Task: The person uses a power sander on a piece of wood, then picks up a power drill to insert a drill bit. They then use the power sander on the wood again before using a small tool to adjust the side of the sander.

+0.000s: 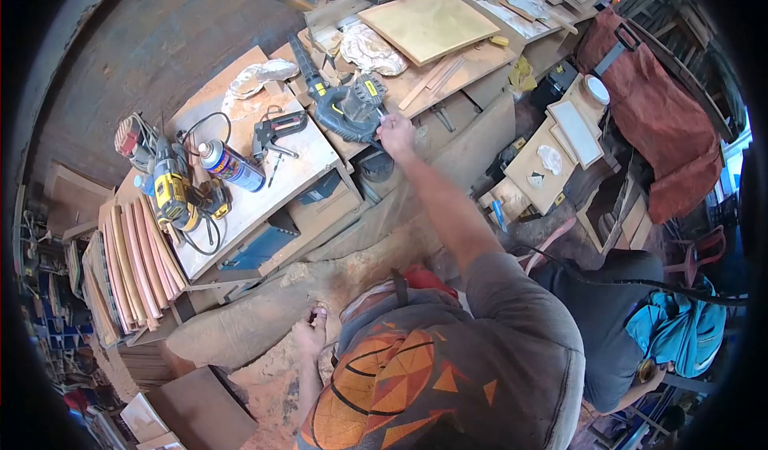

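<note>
My right hand reaches out over the workbench, its fingers closed right at the back end of a black and yellow blower. A small pale, shiny bit shows by the fingertips, too small to name. The blower lies on the bench, its long nozzle pointing to the far left. Low and close to my body, my left hand is curled with the thumb on top; whatever it may hold is hidden. Left of the blower are a black staple gun, a spray can and a yellow and black drill.
Curved wooden strips are stacked at the bench's left end. A flat board and crumpled cloths lie at the back. To the right, a seated person is near small wooden panels. Sawdust covers the ground.
</note>
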Available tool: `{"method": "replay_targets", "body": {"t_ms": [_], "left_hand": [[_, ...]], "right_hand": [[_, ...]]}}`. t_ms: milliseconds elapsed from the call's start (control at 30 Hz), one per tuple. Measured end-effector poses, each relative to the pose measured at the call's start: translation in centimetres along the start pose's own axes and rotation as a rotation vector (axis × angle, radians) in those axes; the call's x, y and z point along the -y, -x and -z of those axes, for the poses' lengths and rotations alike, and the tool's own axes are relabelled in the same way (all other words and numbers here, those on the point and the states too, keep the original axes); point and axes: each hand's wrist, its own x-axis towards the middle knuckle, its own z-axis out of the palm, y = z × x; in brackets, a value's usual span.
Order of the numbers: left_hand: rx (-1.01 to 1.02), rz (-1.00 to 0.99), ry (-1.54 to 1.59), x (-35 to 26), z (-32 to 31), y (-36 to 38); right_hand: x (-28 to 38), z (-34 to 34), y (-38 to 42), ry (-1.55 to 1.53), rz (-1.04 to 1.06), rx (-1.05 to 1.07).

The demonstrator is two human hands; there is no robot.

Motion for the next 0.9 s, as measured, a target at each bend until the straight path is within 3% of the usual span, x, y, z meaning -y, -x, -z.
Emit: {"method": "replay_targets", "body": {"t_ms": [167,400,500,600,767,833,900], "left_hand": [[-0.097,-0.047,0.077,-0.6,1.2,-1.4],[-0.050,-0.040,0.076,-5.5,-0.3,-3.8],[-0.030,-0.144,0.105,-9.1,-0.3,-6.9],[-0.073,-0.225,0.198,-15.2,-0.1,-10.7],[-0.112,-0.357,0.381,-24.4,-3.8,-23.0],[-0.029,-0.185,0.538,-30.1,-5.3,-26.8],[-0.045,-0.172,0.677,-32.5,-7.7,-32.6]], "right_hand": [[0.9,-1.1,1.8,0.100,0.224,-0.210],[-2.5,-2.1,-0.6,0.026,0.248,-0.228],[-2.5,-2.1,-1.1,-0.058,0.191,-0.160],[-1.4,-2.2,-1.4,-0.333,-0.058,-0.071],[-1.5,-1.2,-3.0,-0.258,-0.057,0.013],[-0.3,0.1,-4.0,-0.238,-0.047,0.063],[3.5,2.4,-3.4,-0.381,-0.285,0.167]]}}
